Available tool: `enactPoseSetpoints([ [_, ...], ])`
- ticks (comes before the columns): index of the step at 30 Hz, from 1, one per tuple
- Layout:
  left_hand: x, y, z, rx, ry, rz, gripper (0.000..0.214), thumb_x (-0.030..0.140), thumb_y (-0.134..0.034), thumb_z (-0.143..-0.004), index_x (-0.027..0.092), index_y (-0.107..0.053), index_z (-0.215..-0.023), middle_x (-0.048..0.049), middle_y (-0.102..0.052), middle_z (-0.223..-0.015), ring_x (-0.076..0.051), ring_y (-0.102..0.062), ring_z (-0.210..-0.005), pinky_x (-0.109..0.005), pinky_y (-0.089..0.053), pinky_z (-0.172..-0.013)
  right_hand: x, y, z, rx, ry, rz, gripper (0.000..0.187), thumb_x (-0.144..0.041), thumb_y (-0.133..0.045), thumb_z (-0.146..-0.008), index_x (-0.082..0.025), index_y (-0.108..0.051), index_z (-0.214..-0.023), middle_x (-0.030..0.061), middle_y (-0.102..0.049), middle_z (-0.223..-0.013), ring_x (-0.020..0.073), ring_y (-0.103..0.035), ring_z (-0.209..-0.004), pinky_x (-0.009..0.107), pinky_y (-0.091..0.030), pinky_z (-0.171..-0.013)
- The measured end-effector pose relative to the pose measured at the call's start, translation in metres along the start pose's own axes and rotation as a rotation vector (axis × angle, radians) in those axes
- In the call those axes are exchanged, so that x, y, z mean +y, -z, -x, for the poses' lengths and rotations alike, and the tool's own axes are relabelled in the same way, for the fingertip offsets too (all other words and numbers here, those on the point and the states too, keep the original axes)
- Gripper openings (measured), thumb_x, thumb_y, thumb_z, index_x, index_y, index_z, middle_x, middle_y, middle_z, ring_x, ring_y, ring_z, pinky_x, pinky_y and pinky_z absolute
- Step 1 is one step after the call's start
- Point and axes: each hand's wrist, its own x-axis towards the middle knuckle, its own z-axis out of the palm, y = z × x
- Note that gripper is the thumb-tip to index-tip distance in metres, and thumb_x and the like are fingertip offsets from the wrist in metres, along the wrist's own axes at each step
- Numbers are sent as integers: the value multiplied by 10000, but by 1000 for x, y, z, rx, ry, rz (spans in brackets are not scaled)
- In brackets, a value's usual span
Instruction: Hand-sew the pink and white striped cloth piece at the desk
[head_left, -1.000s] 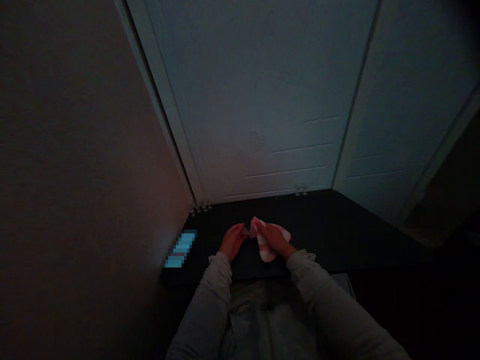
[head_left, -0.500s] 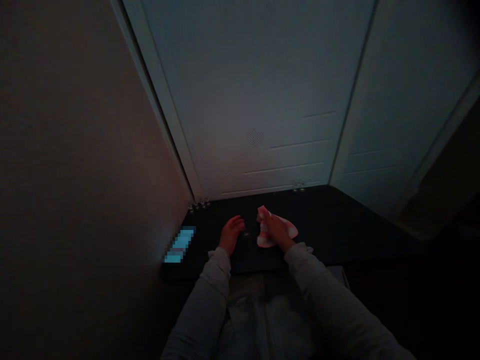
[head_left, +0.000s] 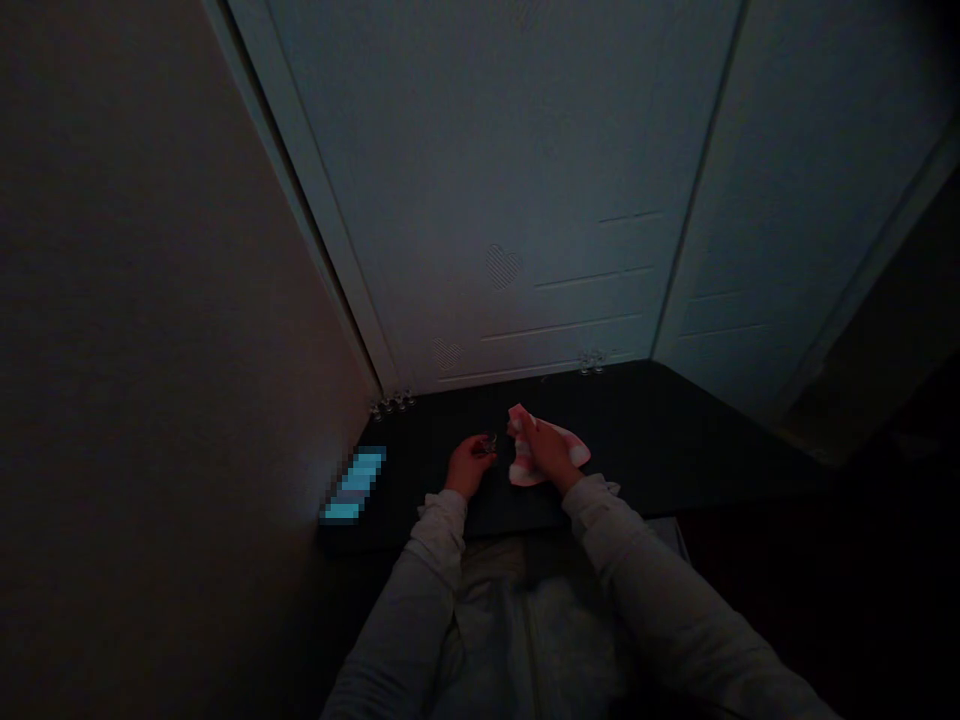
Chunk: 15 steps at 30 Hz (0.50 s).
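My left hand (head_left: 468, 467) is above the dark table, its fingers closed on a small clear piece (head_left: 490, 442) that looks like a tiny stemmed glass. The dim light hides its exact shape. Just to the right, my right hand (head_left: 548, 449) grips a pink and white cloth (head_left: 524, 473). One corner of the cloth sticks up past the thumb, and the rest spreads out under the hand and to its right. The two hands are a short way apart.
Several similar clear pieces (head_left: 392, 404) stand in a row at the table's back left corner, others (head_left: 592, 362) at the back right. A lit, blurred-out screen (head_left: 352, 487) lies at the left edge. White panels (head_left: 480, 200) rise behind the black table (head_left: 675, 440).
My left hand has closed on the small clear piece, which was on the table beside its fingers, and lifted it. My right hand still holds the cloth. The view has shifted slightly.
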Motion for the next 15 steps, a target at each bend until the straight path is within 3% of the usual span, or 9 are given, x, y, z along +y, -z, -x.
enactPoseSetpoints([
  [3, -4, -1, 0, 96, -84, -76, 228, 80, -677, -460, 184, -630, -657, -41, -565, -800, -178, -512, -791, -328, -347, -802, 0, -2, 0, 54, 4, 9, 622, -571, -159, -764, -138, -557, -965, 85, -610, -860, 161, -557, -776, 250, -383, -678],
  [5, -5, 0, 1, 97, -90, -137, 175, 109, -677, -473, 191, -632, -622, -36, -566, -745, -190, -505, -795, -326, -331, -813, -1, -2, 0, 53, -6, -14, 611, -569, -167, -764, -145, -554, -972, 81, -612, -866, 159, -561, -772, 250, -390, -676],
  [15, 5, 4, 3, 15, -37, -200, 200, 336, -534, -661, 182, -619, -756, -24, -598, -683, -157, -514, -663, -257, -355, -645, -7, 0, 1, 78, 8, -54, 575, -527, -145, -789, -164, -539, -1000, 80, -587, -951, 173, -521, -897, 291, -354, -806],
])
